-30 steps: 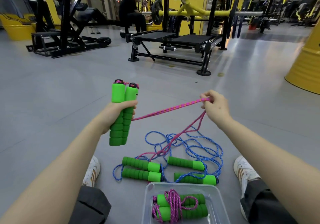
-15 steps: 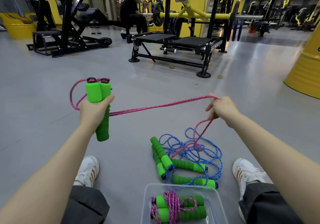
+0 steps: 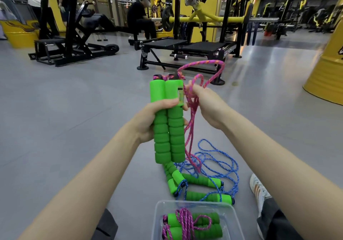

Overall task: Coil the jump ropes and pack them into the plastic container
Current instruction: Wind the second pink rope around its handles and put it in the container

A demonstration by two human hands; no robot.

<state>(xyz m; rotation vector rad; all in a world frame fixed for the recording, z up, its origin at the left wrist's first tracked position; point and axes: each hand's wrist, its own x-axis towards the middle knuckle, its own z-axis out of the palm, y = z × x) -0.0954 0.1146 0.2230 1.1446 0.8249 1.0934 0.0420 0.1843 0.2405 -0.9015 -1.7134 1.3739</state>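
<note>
My left hand (image 3: 150, 122) grips the two green foam handles (image 3: 168, 120) of a pink jump rope, held upright side by side. My right hand (image 3: 206, 106) pinches the pink rope (image 3: 193, 117) right beside the handles; a loop arcs above and the rest hangs down to the floor. Blue jump ropes (image 3: 217, 163) with green handles (image 3: 202, 181) lie tangled on the floor below. The clear plastic container (image 3: 157, 219) at the bottom holds a coiled pink rope with green handles (image 3: 193, 225).
I sit on a grey gym floor with a white shoe (image 3: 259, 189) to the right. A black weight rack (image 3: 185, 50) stands ahead, another machine (image 3: 70, 48) at the left, a yellow barrel (image 3: 326, 72) at the right. A person (image 3: 141, 20) sits far back.
My hands were spread wide with the pink rope stretched between them; now my right hand has come in next to the handles, and the rope loops above them.
</note>
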